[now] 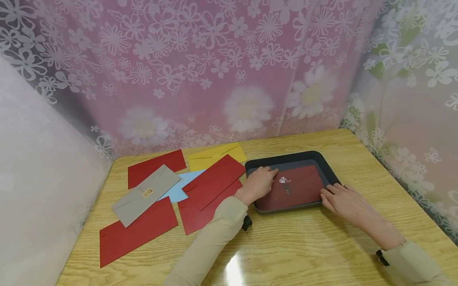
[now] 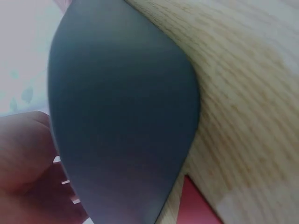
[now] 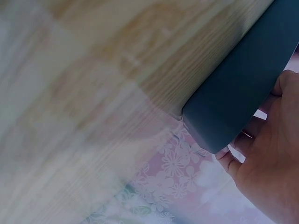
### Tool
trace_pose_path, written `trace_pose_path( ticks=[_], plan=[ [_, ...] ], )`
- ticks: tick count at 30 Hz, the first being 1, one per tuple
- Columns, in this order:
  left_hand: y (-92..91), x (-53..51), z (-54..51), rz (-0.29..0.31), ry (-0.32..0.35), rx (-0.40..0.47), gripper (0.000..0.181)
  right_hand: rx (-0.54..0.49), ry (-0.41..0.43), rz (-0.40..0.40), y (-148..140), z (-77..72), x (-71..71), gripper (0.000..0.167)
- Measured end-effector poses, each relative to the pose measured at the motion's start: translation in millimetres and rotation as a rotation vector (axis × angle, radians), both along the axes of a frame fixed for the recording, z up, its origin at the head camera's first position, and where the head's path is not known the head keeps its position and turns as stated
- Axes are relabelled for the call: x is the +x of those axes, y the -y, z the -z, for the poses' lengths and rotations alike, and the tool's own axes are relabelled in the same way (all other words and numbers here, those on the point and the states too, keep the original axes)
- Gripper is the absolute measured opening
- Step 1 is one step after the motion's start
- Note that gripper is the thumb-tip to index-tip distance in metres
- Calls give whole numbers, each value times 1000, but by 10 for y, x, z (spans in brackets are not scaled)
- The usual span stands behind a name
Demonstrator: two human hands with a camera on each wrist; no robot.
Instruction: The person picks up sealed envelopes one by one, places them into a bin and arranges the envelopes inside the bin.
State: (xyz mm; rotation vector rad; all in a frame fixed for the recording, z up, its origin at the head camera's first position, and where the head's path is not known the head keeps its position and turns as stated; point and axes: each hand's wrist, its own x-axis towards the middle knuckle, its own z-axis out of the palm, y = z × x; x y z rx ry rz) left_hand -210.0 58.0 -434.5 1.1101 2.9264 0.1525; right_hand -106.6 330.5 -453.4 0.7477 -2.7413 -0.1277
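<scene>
A dark red envelope [image 1: 298,186] with a small white floral print lies flat inside a dark grey rectangular tray [image 1: 293,159]. My left hand [image 1: 258,182] reaches over the tray's left rim, its fingers touching the envelope's left end; its thumb is hidden in the head view. At the front right corner, my right hand [image 1: 345,201] rests over the rim with its fingers by the envelope's right end. The left wrist view shows the tray's outer wall [image 2: 121,107] in front of the left hand [image 2: 28,172]. In the right wrist view, the right hand's fingers [image 3: 229,161] reach over the wall.
Left of the tray, several envelopes overlap on the wooden table [image 1: 286,246]: a grey one [image 1: 146,194], a yellow one [image 1: 204,159], a light blue one [image 1: 175,190] and several red ones [image 1: 139,230]. A floral curtain [image 1: 214,79] hangs behind the table's back edge.
</scene>
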Motion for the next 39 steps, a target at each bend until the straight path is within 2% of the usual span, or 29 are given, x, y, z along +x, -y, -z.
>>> trace_pose_path(
  ticks=[6,11,15,22,25,30,35,39],
  plan=[
    [31,22,-8,-25,7,-31,44,-19,-45,-36,-11,20,-8,22],
    [84,33,-56,-56,-27,28,32,-30,-80,-63,-18,26,-7,21],
    [141,63,-157,-106,-88,102,26,-19,-54,-50,-17,20,2,22],
    [340,116,-367,-154,-274,253,23,-7,-12,-26,-10,-7,5,24],
    [451,117,-415,-174,-302,318,24,-8,-25,-34,-7,-6,5,23],
    [661,90,-418,-210,-308,398,23,-1,-42,-43,-15,9,9,22],
    [884,44,-362,-270,-337,428,24,0,-47,-52,-23,17,8,22],
    [1072,15,-320,-327,-330,442,23,4,-31,-39,-16,9,5,24]
  ],
)
